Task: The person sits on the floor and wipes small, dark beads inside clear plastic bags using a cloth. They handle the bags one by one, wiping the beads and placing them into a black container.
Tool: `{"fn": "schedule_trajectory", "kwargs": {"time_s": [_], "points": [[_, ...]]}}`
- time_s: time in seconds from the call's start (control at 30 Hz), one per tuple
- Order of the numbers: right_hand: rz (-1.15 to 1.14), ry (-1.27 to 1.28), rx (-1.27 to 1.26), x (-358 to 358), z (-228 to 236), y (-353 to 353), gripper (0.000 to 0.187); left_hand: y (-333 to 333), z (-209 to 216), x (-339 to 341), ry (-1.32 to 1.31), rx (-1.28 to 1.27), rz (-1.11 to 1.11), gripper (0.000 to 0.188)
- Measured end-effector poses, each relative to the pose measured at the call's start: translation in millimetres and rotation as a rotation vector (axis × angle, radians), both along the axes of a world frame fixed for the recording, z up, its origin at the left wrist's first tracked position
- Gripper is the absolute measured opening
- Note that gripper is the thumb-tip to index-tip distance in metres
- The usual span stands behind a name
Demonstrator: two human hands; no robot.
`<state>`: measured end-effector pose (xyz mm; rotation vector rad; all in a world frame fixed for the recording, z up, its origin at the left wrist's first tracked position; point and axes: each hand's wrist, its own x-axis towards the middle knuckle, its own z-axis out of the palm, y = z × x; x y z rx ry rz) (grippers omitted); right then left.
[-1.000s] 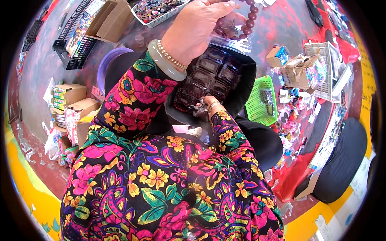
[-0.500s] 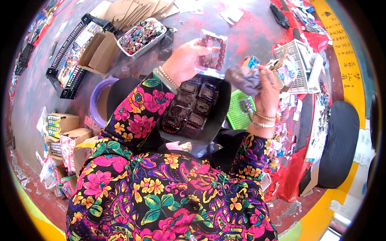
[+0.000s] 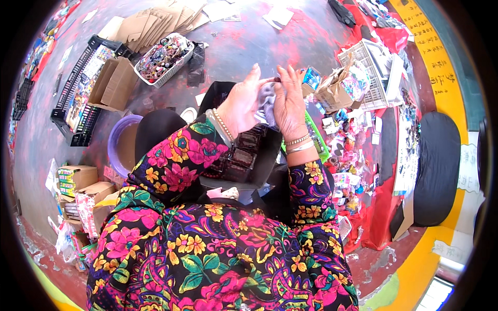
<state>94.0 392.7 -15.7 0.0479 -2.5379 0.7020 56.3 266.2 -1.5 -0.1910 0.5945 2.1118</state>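
Both hands are close together above a black bin (image 3: 267,160). A crumpled grey cloth (image 3: 266,98) is bunched between them. My right hand (image 3: 291,106) presses the cloth with its fingers pointing up. My left hand (image 3: 241,106) is closed on a clear packet with a dark bead bracelet, now mostly covered by the cloth; only a shiny bit of plastic shows below. In the bin lie several dark bracelet packets (image 3: 243,155) in clear wrap. A green basket (image 3: 317,137) is partly behind my right wrist.
A white basket of hair ties (image 3: 166,59), an open cardboard box (image 3: 113,83) and a black crate (image 3: 78,111) are at the far left. Near my left knee is a purple bucket (image 3: 122,140). Small packaged goods (image 3: 350,155) and a white crate (image 3: 368,72) lie right.
My right hand has brought the grey cloth leftward onto the packet in my left hand. The left hand has moved slightly down and left, and the bracelet is now covered.
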Motion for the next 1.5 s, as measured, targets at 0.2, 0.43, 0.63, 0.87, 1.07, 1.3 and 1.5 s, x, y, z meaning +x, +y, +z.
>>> {"fn": "schedule_trajectory", "kwargs": {"time_s": [0.2, 0.43, 0.63, 0.87, 1.07, 1.3, 1.5], "points": [[-0.266, -0.177, -0.359, -13.3, -1.8, 24.0, 0.031, 4.8, -4.9, 18.1, 0.238, 0.061, -0.058, 0.031], [0.067, -0.168, -1.06, -4.4, 1.4, 9.4, 0.039, -3.7, 2.4, 3.4, 0.413, 0.018, 0.045, 0.033], [0.006, -0.065, -0.713, -7.1, -10.1, 3.2, 0.041, -0.7, -6.7, 0.8, 0.545, -0.055, 0.137, 0.03], [0.054, -0.092, -1.757, -12.7, -11.7, 42.7, 0.028, -12.0, 8.5, -6.0, 0.388, 0.059, 0.123, 0.04], [0.408, -0.068, -1.553, 11.5, 26.7, -13.3, 0.056, -3.1, -15.7, -11.2, 0.375, -0.078, 0.321, 0.05], [0.282, -0.036, -0.991, 21.7, 33.7, -49.8, 0.053, 6.7, -43.9, 9.1, 0.445, 0.214, 0.377, 0.055], [0.071, 0.119, -0.43, 6.6, 23.0, -23.4, 0.047, 1.4, -22.3, 17.1, 0.338, 0.305, 0.111, 0.03]]}}
